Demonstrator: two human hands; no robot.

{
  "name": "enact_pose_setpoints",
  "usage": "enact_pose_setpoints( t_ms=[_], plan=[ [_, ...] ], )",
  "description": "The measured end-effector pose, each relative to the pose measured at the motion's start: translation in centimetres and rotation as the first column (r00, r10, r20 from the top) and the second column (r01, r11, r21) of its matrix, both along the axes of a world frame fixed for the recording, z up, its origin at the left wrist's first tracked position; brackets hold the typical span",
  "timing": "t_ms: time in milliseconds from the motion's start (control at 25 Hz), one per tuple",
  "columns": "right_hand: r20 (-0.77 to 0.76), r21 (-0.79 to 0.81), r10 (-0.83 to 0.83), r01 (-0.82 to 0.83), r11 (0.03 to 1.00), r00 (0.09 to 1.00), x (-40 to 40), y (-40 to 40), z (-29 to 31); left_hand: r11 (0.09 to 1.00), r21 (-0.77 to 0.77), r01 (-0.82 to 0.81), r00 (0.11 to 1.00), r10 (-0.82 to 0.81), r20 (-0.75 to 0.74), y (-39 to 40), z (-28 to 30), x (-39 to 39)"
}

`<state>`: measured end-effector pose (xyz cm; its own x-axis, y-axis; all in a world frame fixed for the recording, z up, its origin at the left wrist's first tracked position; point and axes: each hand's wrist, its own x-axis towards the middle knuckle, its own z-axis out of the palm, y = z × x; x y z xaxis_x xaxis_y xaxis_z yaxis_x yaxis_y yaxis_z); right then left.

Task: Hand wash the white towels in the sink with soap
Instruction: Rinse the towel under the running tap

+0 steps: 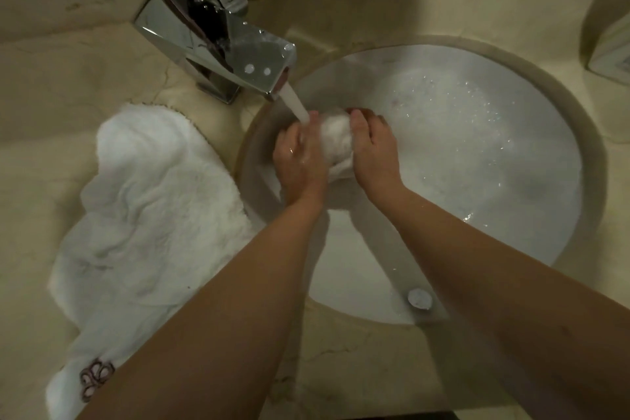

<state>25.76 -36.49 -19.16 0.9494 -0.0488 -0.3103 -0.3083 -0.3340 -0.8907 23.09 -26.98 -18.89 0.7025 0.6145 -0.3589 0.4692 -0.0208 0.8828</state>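
Observation:
A bunched white towel (336, 143) is squeezed between both hands over the left side of the round white sink (552, 160). My left hand (298, 160) grips its left side and my right hand (373, 150) grips its right side, fingers curled over the top. A stream of water (297, 105) runs from the chrome faucet (218, 44) onto the towel and my left fingers. Soapy, bubbly water fills the basin on the right. A second white towel (146, 215) lies crumpled on the counter left of the sink, with a dark embroidered mark near its lower end.
The beige marble counter (358, 358) surrounds the sink. An overflow cap (420, 298) sits on the sink's near wall. A pale box-like object (612, 51) stands at the right edge of the counter. The wall rises just behind the faucet.

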Motion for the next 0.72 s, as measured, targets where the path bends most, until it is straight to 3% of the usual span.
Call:
enact_pose_setpoints(
  t_ms=[80, 200, 360, 480, 720],
  plan=[
    [-0.005, 0.014, -0.063, 0.063, 0.998, 0.998, 0.0, 0.1, 0.0, 1.0, -0.004, -0.008, 0.998, 0.008, -0.055, -0.3, 0.3, -0.2],
    [-0.044, 0.106, -0.124, 0.128, 0.986, 0.991, 0.4, 0.9, 0.1, 0.999, -0.047, -0.002, 1.0, 0.001, -0.015, -0.8, -0.1, 0.2],
    [0.016, -0.023, -0.024, 0.024, 0.999, 1.0, -0.6, 1.5, -1.0, 0.997, -0.028, 0.069, 0.998, -0.069, -0.014, -1.4, -1.1, 0.3],
    [-0.006, -0.043, -0.068, 0.067, 0.997, 0.998, -0.5, 1.4, -2.2, 0.985, 0.083, 0.154, 0.986, -0.159, 0.048, -1.8, -2.9, 0.1],
    [-0.007, -0.087, -0.105, 0.104, 0.991, 0.994, 1.2, 1.6, -2.7, 0.994, 0.043, 0.098, 0.993, -0.1, 0.057, -1.9, -4.7, 0.8]
  ],
)
